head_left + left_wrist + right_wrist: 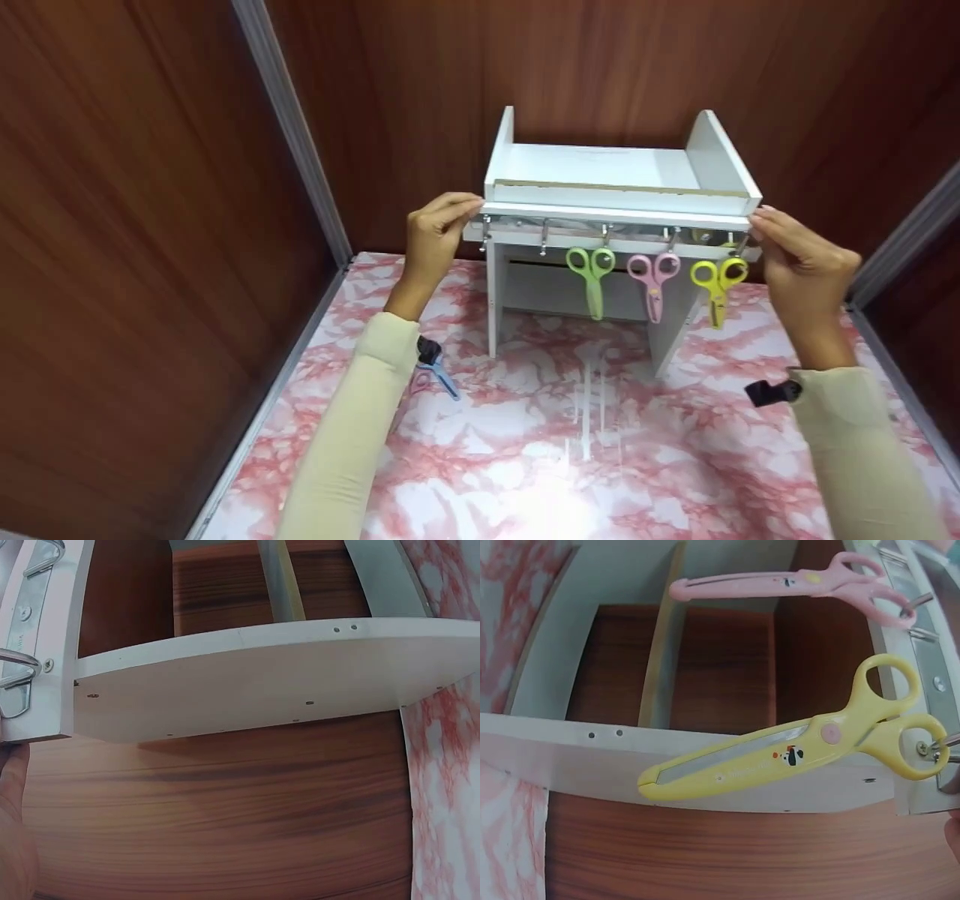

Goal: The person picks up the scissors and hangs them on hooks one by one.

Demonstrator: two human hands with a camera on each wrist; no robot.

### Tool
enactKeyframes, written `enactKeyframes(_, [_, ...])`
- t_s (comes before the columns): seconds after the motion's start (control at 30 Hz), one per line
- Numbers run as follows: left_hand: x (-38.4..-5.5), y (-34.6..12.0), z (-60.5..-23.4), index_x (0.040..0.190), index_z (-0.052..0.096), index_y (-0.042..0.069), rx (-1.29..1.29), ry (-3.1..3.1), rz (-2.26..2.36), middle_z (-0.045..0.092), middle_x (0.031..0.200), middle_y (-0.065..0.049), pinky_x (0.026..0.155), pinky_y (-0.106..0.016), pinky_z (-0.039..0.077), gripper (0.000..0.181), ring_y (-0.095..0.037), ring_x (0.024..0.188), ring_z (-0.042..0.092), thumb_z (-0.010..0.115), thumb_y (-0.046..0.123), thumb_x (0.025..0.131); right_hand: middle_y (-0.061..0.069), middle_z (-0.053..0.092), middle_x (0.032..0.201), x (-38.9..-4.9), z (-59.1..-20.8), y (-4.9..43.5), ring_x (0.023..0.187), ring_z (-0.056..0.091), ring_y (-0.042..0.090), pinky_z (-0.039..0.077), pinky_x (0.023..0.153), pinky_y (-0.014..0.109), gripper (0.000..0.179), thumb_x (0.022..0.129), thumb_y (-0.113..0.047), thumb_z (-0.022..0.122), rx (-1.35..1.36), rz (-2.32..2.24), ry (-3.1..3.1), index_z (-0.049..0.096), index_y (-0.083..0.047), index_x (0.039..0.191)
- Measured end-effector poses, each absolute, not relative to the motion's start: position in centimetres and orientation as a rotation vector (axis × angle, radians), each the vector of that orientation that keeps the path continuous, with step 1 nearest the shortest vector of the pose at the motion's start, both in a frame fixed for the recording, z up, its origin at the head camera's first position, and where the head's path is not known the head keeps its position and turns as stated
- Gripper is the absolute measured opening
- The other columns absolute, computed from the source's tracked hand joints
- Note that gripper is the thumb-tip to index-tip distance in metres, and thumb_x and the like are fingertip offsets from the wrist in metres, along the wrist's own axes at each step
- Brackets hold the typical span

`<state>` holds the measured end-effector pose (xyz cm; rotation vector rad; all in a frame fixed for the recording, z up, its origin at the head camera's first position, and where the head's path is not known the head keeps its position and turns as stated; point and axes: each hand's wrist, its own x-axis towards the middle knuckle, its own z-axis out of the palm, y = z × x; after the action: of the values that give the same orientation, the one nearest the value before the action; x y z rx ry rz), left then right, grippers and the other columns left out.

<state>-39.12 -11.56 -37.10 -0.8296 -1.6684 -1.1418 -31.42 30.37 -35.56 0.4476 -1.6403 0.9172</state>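
A small white shelf unit (607,206) stands against the back wall, its front rail (58,637) carrying a row of metal hooks (544,238). My left hand (435,244) pinches the unit's left front corner between thumb and fingers. At the right front corner, my right hand (808,274) grips the same unit. Three scissors hang by their handles from hooks: green scissors (594,281), pink scissors (654,285) and yellow scissors (780,754) closest to the right hand. The two leftmost hooks carry nothing.
Blue scissors (445,377) and a pink handle (420,381), partly hidden by the left sleeve, lie on the red-and-white marbled tabletop (495,450). Brown wood-look panels (390,112) close in the back and both sides. White streaks mark the table before the unit.
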Motion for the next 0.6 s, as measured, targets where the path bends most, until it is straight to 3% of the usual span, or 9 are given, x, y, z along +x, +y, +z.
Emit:
enactKeyframes(0.33, [-38.7,-12.7,-36.2,0.101,0.079,-0.004,-0.866,-1.681,-1.098,0.076,0.101,-0.011,0.084,-0.025,0.058,0.012,-0.023,0.093,0.072,0.072,0.001,0.092,0.019,0.076,0.093,-32.5,-36.0,30.3,0.094,0.075,0.015,0.056,0.088,0.022,0.019,0.080,0.012,0.080,0.399,0.957,-1.616,0.082,-0.005,0.089])
enactKeyframes(0.6, [-37.6,-13.7,-37.0,0.117,0.076,0.004,-0.821,-1.671,-1.010,0.067,0.130,-0.013,0.094,-0.031,0.056,0.024,-0.025,0.111,0.067,0.070,-0.001,0.094,0.020,0.075,0.094,-32.2,-35.9,30.6,0.095,0.075,0.014,0.057,0.088,0.023,0.021,0.080,0.012,0.079,0.409,0.959,-1.625,0.082,-0.005,0.091])
